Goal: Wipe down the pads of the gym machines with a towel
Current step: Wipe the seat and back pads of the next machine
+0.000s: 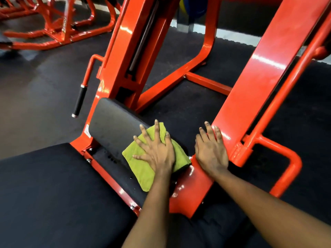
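One small pad (111, 126) is mid-wipe — left hand (157, 153) presses the green towel (141, 172) flat, fingers spread; right hand (211, 151) rests open-palmed on the orange frame (259, 77). Large seat pad (53, 194) seems left to do.

Single head cam looks fwd & down, close above black pad (114, 129), orange frame (259, 86) beyond.

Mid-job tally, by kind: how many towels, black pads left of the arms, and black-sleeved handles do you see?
Towel: 1
Pads: 2, the round pad and the flat pad
Handle: 1
Total: 4
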